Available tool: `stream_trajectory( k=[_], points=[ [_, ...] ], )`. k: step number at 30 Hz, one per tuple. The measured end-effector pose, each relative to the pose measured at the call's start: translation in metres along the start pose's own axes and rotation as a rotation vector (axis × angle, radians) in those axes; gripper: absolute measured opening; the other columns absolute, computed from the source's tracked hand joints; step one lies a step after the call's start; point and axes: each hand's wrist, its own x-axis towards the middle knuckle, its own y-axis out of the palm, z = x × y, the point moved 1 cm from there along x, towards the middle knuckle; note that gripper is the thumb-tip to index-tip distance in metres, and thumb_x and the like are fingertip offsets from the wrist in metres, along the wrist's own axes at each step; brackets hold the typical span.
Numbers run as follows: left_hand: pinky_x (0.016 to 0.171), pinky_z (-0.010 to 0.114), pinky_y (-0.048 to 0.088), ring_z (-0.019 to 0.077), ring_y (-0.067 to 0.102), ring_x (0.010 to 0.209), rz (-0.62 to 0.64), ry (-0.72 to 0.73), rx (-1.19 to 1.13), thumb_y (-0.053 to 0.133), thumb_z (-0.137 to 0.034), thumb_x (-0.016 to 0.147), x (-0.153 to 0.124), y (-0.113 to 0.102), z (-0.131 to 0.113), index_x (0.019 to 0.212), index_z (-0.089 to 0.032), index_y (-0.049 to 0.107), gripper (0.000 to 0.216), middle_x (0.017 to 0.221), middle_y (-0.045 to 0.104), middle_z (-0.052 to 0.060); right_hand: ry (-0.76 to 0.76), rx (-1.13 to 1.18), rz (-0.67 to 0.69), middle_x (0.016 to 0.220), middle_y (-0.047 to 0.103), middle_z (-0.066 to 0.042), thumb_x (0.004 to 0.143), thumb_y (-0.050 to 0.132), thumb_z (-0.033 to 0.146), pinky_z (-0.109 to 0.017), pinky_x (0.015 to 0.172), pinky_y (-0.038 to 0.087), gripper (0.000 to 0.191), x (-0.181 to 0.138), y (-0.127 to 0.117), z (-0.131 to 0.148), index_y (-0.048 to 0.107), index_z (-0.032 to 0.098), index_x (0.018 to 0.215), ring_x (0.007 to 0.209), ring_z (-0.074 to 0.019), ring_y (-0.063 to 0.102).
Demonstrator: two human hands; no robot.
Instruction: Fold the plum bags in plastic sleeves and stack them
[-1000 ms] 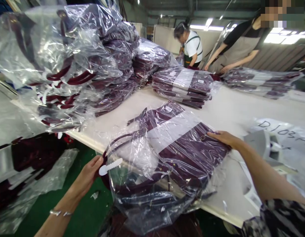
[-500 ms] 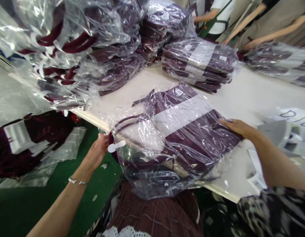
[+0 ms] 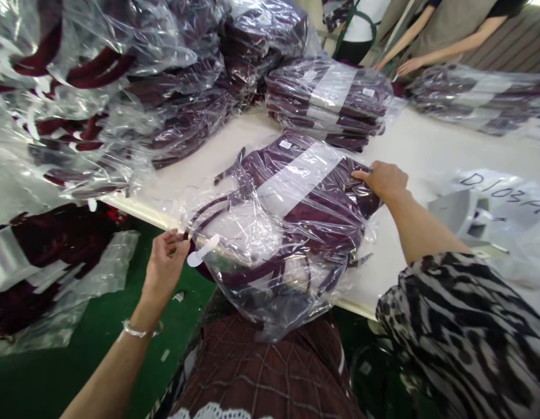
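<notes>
In front of me lies a dark purple handbag (image 3: 326, 218) inside a clear plastic bag (image 3: 270, 317), with a broad white band across it. Its looped handle (image 3: 248, 273) points left, and a white tag (image 3: 203, 251) hangs at the loop's end. My left hand (image 3: 163, 265), wearing a bracelet, is closed with its fingertips at that end of the handle; whether plastic or strap is in them is partly hidden. At the handbag's right side, my right hand (image 3: 387, 181) is closed on the wrapped edge, thumb stretched over the top.
Wrapped purple handbags are piled on the table's left (image 3: 178, 116) and stacked behind (image 3: 331, 99). More dark goods (image 3: 56, 250) lie low at left. At right is marked plastic wrapping (image 3: 505, 198). A person's hands (image 3: 409, 65) are beside another stack (image 3: 479, 96).
My right hand has moved up and left along the handbag's right side, and that side now looks bunched inward. My left hand stays by the handle end. The view has shifted to the right.
</notes>
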Motion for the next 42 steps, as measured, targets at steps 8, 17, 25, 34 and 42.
stream_trajectory(
  k=[8,17,25,34,42],
  points=[
    [0.055,0.028,0.048,0.0193,0.061,0.055,0.457,-0.12,0.114,0.062,-0.077,0.073,-0.015,-0.014,0.01,0.071,-0.02,0.06,0.057,0.059,0.065,0.001,-0.409,0.26,-0.428,0.111,0.07,-0.023,0.095,0.065,0.035,-0.043,0.096,0.041,0.032,-0.088,-0.006,0.02,0.073,0.008,0.109,0.11,-0.0269,0.061],
    [0.053,0.023,0.051,0.0178,0.066,0.065,0.874,-0.399,-0.622,0.086,-0.057,0.07,-0.056,0.003,0.008,0.088,-0.014,0.071,0.049,0.08,0.074,0.009,-1.302,0.844,0.856,0.098,0.078,-0.005,0.101,0.058,0.03,-0.021,0.083,0.054,0.023,-0.356,0.021,0.13,0.076,0.017,0.107,0.091,-0.0126,0.072],
    [0.079,0.029,0.056,0.017,0.069,0.079,0.75,-0.143,-0.96,0.09,-0.026,0.069,-0.062,0.035,-0.056,0.099,-0.018,0.074,0.035,0.088,0.075,0.003,-1.057,0.663,0.729,0.137,0.065,-0.011,0.096,0.066,0.038,-0.036,0.114,0.041,0.038,-0.388,0.069,0.172,0.068,0.017,0.128,0.131,-0.0247,0.056],
    [0.066,0.03,0.047,0.0195,0.061,0.064,0.618,0.058,-0.104,0.061,-0.064,0.079,-0.048,0.017,0.005,0.066,-0.017,0.063,0.049,0.065,0.068,0.004,-0.525,0.407,-0.289,0.12,0.07,-0.013,0.102,0.043,0.038,-0.052,0.107,0.044,0.035,-0.353,0.04,0.081,0.069,0.022,0.117,0.119,-0.0314,0.06],
    [0.061,0.025,0.037,0.0149,0.057,0.059,1.059,0.349,0.286,0.05,-0.043,0.092,-0.071,-0.006,0.002,0.073,-0.019,0.061,0.032,0.064,0.065,-0.001,-0.729,0.39,-0.091,0.121,0.073,-0.007,0.095,0.042,0.033,-0.045,0.111,0.047,0.034,-0.304,0.028,0.127,0.073,0.027,0.11,0.12,-0.0256,0.063]
  ],
)
